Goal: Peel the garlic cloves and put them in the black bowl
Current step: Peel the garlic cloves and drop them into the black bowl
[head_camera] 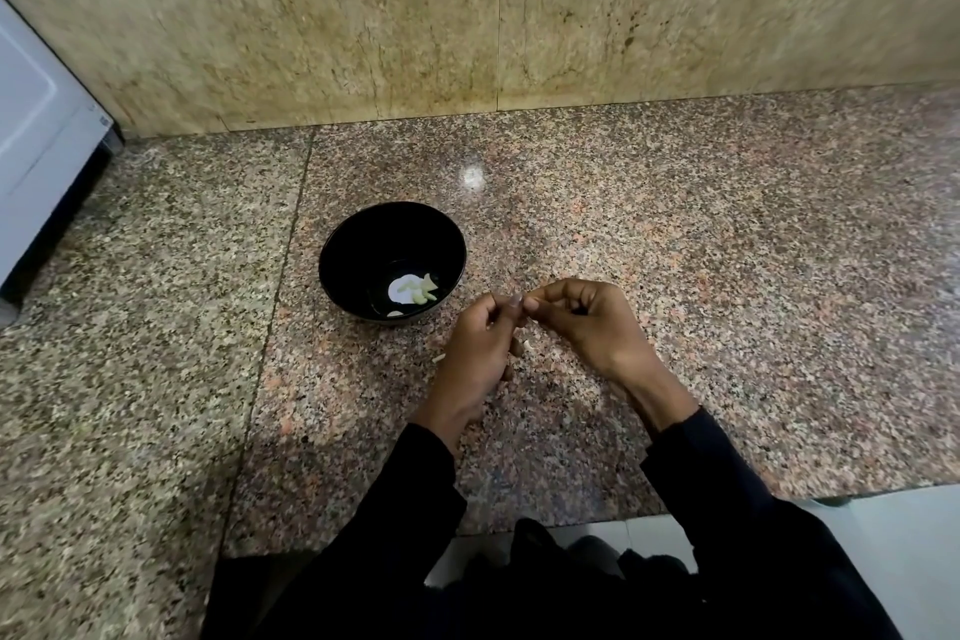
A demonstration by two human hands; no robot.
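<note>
Speckled granite countertop [675,276] against a beige stone backsplash [363,16], shot from above. At the centre, fingertips of both hands meeting just right of the black bowl [332,270], apparently pinching a garlic clove between them; clove itself almost wholly hidden by fingers, so its state of peeling cannot be told. Left hand [475,353] curled, thumb and forefinger closed at the tip; right hand [582,322] likewise curled, fingertips pressed toward the left. Judged as mid-peel: skin being worked off, clove not yet dropped. Inside the bowl, a few pale peeled cloves [427,288] lying at the bottom beside a bright white patch, possibly a reflection or more garlic. On the counter under and beside the hands, small pale scraps [527,344], probably skin or further cloves, too small to tell. Next move likely calls for stripping the last skin, then a short carry leftward over the near rim and a release. Bowl close by, rim nearly beside the left knuckles, so little travel needed. Plenty of bare granite to the right and behind; white appliance [41,146] well apart at far left; counter edge near the body, over pale floor [883,561].
</note>
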